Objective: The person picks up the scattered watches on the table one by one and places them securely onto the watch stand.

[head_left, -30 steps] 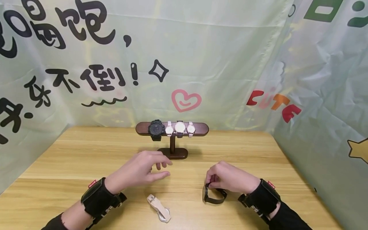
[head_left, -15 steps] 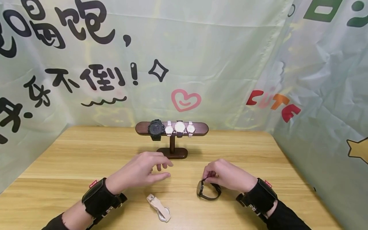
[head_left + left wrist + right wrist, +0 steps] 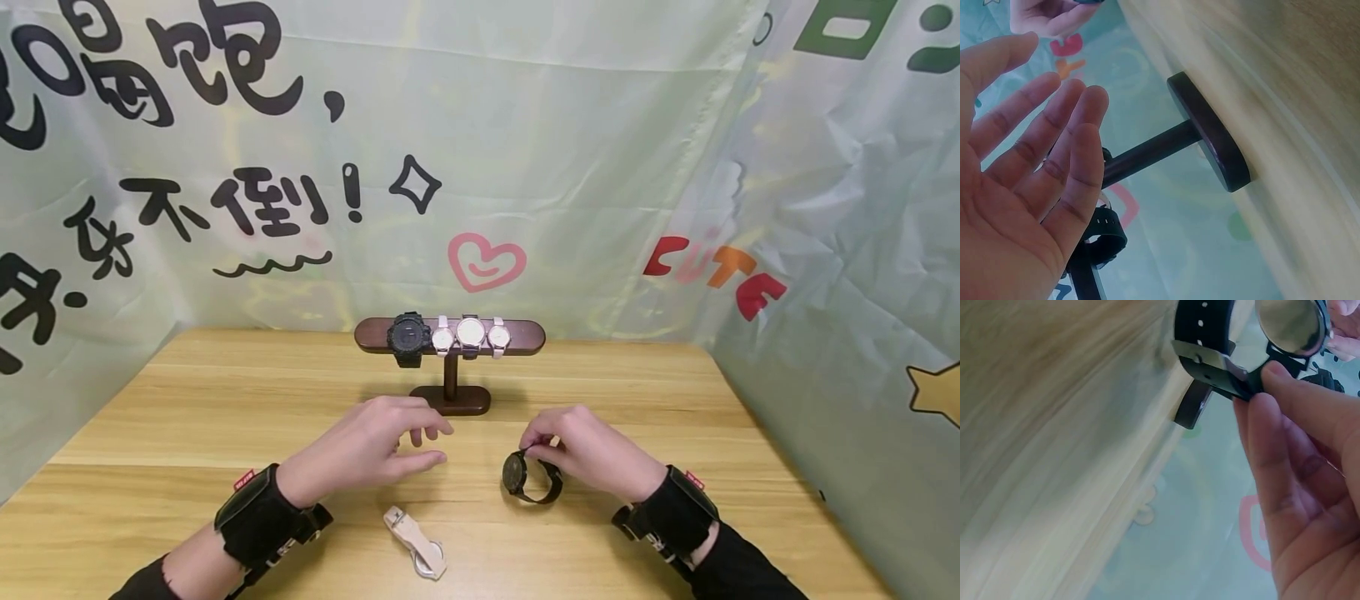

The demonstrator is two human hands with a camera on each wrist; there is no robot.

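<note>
My right hand [image 3: 588,446] pinches the strap of a black wristwatch [image 3: 514,473] between thumb and fingers, its band closed in a loop. In the right wrist view the back of the watch case [image 3: 1291,324] and the buckled strap show above the fingertips. My left hand [image 3: 367,442] hovers over the table with its fingers loosely extended, holding nothing. In the left wrist view its palm and fingers stand before the dark wooden watch stand [image 3: 1207,134]. On the table in front lies a wristwatch with a pale strap [image 3: 414,542], face down or turned over.
The T-shaped watch stand [image 3: 365,335] stands at the back of the wooden table [image 3: 247,375]. Its bar carries a chunky black watch [image 3: 408,335] and several lighter-faced watches [image 3: 470,332]. A printed cloth [image 3: 585,167] hangs behind the table and along its right side.
My right hand has moved left and away from me, carrying the black wristwatch, whose face has turned more into view. My left hand and the pale-strapped watch have stayed in place.
</note>
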